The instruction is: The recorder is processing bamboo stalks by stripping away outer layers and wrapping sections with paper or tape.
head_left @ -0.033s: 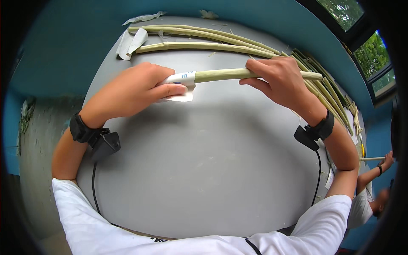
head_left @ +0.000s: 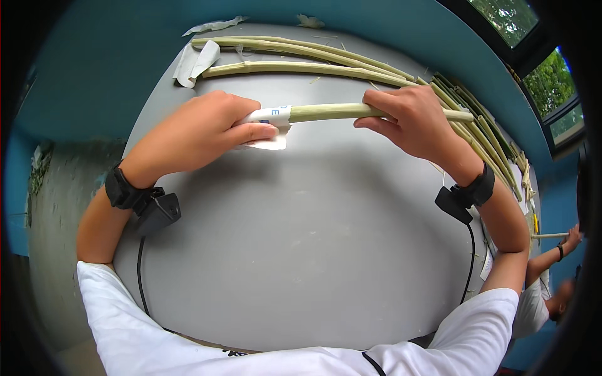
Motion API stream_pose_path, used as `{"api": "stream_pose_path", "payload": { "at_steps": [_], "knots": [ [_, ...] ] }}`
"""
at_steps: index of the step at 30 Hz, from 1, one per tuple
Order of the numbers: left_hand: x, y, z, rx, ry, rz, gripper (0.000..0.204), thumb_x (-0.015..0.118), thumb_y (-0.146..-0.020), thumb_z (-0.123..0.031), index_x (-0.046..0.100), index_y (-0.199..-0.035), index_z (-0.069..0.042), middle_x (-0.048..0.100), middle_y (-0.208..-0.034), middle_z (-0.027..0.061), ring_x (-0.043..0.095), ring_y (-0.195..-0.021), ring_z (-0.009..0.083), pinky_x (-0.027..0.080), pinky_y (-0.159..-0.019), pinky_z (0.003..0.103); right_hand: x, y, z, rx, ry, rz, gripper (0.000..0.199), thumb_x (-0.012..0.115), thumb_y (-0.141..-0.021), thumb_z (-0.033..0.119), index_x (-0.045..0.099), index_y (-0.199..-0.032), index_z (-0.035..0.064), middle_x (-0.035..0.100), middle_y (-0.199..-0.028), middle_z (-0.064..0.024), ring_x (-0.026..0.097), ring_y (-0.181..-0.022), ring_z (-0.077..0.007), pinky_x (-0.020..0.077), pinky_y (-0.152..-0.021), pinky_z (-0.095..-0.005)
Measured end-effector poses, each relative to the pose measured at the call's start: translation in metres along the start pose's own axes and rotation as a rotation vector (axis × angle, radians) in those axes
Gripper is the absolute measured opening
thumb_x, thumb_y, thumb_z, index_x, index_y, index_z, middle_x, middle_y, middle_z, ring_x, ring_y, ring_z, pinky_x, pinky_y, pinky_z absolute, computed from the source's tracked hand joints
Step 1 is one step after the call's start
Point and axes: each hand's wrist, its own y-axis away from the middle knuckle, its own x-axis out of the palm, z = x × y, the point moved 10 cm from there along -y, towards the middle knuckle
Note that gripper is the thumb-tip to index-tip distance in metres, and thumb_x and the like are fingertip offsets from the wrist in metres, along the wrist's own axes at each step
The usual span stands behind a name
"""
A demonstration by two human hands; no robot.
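"Grey bench (head_left: 313,250) first. What lies on it?"

"Long pale-green stalks (head_left: 307,67) stretch along its far side, with more bunched toward the far right."

"And the one in use?"

"That held stalk (head_left: 326,113) runs crosswise, nearer the person than those, and seems lifted, judging by the soft shadow below. Its left end is hidden at the left hand (head_left: 204,131); its right end pokes out past the right hand (head_left: 411,119)."

"How does each grip stand?"

"The left is clamped on a white paper wrap (head_left: 274,117) around the stalk, thumb on the near side. The right is closed on bare stem, fingers over it, thumb underneath. How hard either squeezes, I cannot tell."

"Which step would you call it?"

"Working the paper along the stalk, I'd judge, with the right hand steadying. Any next stroke calls for a firm right grip and the paper snug under the left thumb, its loose lower flap clear."
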Motion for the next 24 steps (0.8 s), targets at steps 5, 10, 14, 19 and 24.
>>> {"api": "stream_pose_path", "payload": {
  "at_steps": [5, 10, 14, 19, 24],
  "knots": [
    [-0.013, 0.012, -0.019, 0.219, -0.306, -0.305, 0.042, 0.069, -0.099, -0.041, 0.057, -0.083, -0.004, 0.056, -0.06, 0.0132, 0.052, -0.054, 0.0303, 0.036, -0.055, 0.041, 0.059, 0.023, -0.011, 0.581, -0.827, 0.763, 0.052, 0.056, -0.106, 0.054, 0.063, -0.083, 0.0084, 0.038, -0.061, 0.003, 0.035, -0.055, -0.0108, 0.0299, -0.052, -0.0307],
    [-0.017, 0.016, -0.023, 0.206, -0.287, -0.283, 0.043, 0.069, -0.099, -0.041, 0.057, -0.082, -0.004, 0.054, -0.059, 0.0129, 0.047, -0.052, 0.0295, 0.035, -0.054, 0.041, 0.038, 0.006, -0.01, 0.241, -0.434, 0.41, 0.042, 0.065, -0.102, 0.047, 0.061, -0.084, 0.0096, 0.048, -0.058, 0.0005, 0.045, -0.05, -0.0177, 0.0345, -0.05, -0.0346],
    [-0.007, 0.008, -0.009, 0.001, 0.062, -0.049, 0.044, 0.068, -0.101, -0.04, 0.056, -0.081, -0.003, 0.051, -0.058, 0.0116, 0.039, -0.053, 0.028, 0.034, -0.054, 0.04, -0.002, -0.003, 0.013, -0.022, 0.072, -0.01, 0.034, 0.071, -0.097, 0.039, 0.059, -0.086, 0.0096, 0.057, -0.061, -0.0049, 0.054, -0.051, -0.0259, 0.039, -0.051, -0.0397],
    [-0.011, 0.01, -0.008, 0.079, -0.129, -0.159, 0.044, 0.07, -0.099, -0.04, 0.055, -0.081, -0.003, 0.053, -0.06, 0.0109, 0.041, -0.053, 0.0283, 0.034, -0.054, 0.04, 0.051, 0.018, -0.017, 0.551, -0.867, 0.69, 0.045, 0.056, -0.108, 0.049, 0.067, -0.093, 0.0082, 0.04, -0.061, 0.0051, 0.037, -0.054, -0.0064, 0.0315, -0.05, -0.0271],
    [-0.022, 0.018, -0.022, 0.232, -0.372, -0.376, 0.043, 0.072, -0.095, -0.042, 0.054, -0.084, -0.004, 0.055, -0.063, 0.0147, 0.049, -0.055, 0.0303, 0.037, -0.055, 0.041, 0.058, 0.021, -0.022, 0.534, -0.825, 0.643, 0.046, 0.059, -0.106, 0.049, 0.066, -0.087, 0.0088, 0.041, -0.056, 0.0041, 0.039, -0.052, -0.0094, 0.0331, -0.052, -0.0273]
  ]
}}
